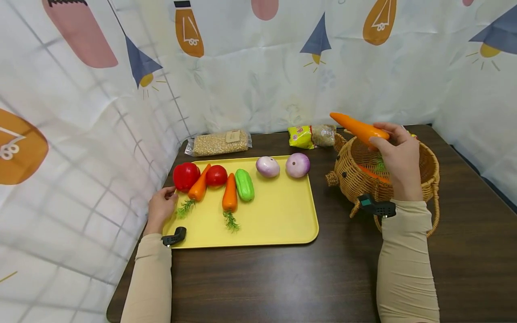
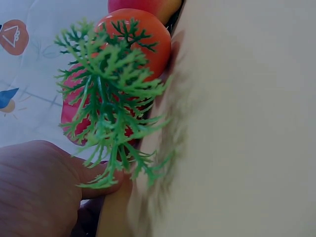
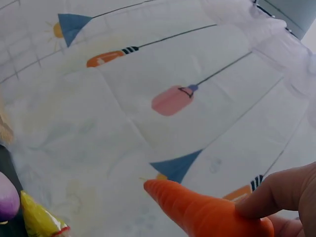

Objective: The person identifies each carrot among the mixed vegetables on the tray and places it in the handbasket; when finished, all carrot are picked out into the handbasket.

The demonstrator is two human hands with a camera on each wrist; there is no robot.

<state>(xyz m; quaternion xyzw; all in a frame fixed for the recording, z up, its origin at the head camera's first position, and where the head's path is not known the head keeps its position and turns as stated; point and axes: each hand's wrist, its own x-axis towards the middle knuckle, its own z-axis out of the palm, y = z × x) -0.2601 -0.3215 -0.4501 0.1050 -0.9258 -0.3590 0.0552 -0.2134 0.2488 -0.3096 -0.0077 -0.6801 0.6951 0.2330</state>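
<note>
An orange carrot point(image 1: 357, 128) is pinched by its thick end in my right hand point(image 1: 397, 157), above the pig-shaped wicker basket point(image 1: 351, 172). Its pointed tip faces left; the right wrist view shows the carrot point(image 3: 192, 210) under the thumb. Inside the basket, something orange and some green leaves show. At the left rim of the yellow tray point(image 1: 278, 220), my left hand point(image 1: 161, 206) holds the edge, its fingers partly hidden. Beside it lie a red pepper point(image 1: 186, 176) and a carrot point(image 1: 198, 188) with green leaves. The left wrist view shows those leaves point(image 2: 113, 98) near the hand point(image 2: 44, 187).
On the tray are a tomato point(image 1: 216, 176), a second carrot point(image 1: 230, 195), a green vegetable point(image 1: 244, 185) and two purple onions point(image 1: 268, 167). Behind it lie a bag of grain point(image 1: 221, 143) and a yellow packet point(image 1: 300, 137). A patterned curtain point(image 1: 250, 89) hangs at the back.
</note>
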